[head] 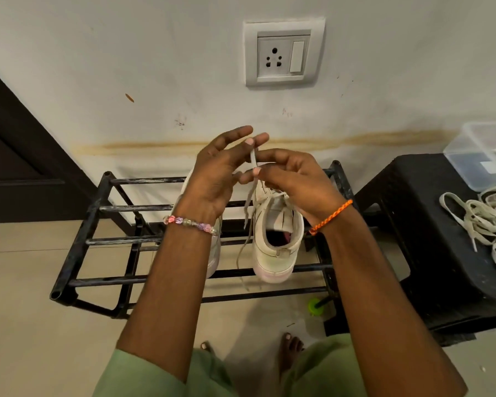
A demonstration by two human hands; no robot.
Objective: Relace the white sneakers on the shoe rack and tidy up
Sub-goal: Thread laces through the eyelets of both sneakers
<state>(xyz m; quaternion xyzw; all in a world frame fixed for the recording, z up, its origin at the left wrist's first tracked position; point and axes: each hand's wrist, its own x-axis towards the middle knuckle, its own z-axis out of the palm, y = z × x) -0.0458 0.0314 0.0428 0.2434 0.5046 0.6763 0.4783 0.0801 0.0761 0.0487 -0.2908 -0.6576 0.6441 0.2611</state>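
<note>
**Both hands work 1 lace above the sneakers on the rack**

At far left a dark door (pixel 15 156) stands beside the stained white wall (pixel 126 53). Below it the black rack (pixel 98 242) sits on the tiled floor (pixel 20 282), its top tier made of bare bars.

The left hand (pixel 215 173) is raised over the rack, palm turned toward the camera, fingers spread wide; only its thumb and forefinger close on the upper end of a white lace (pixel 253 156). A beaded bracelet (pixel 191 223) circles that wrist. Behind the left forearm, 1 sneaker (pixel 214 253) shows only as a white edge on the rack, mostly hidden.

The lace runs down from the fingers, past the right hand, and trails loose across the rack bars. The right hand (pixel 292 181) pinches the same lace lower down between thumb and forefinger, the other fingers curled. An orange cord (pixel 331 216) is tied at that wrist. Beneath it the second sneaker (pixel 278 239) stands on the rack, heel toward the camera, opening visible, tongue partly laced.

On the wall above is a socket (pixel 284 53). A small green object (pixel 315 306) lies on the floor by the rack's right leg. Further right a black stool (pixel 441 224) carries a tangle of laces (pixel 487 219) and a clear box (pixel 484 150). Bare toes (pixel 291 342) and green clothing (pixel 155 379) fill the bottom edge.
</note>
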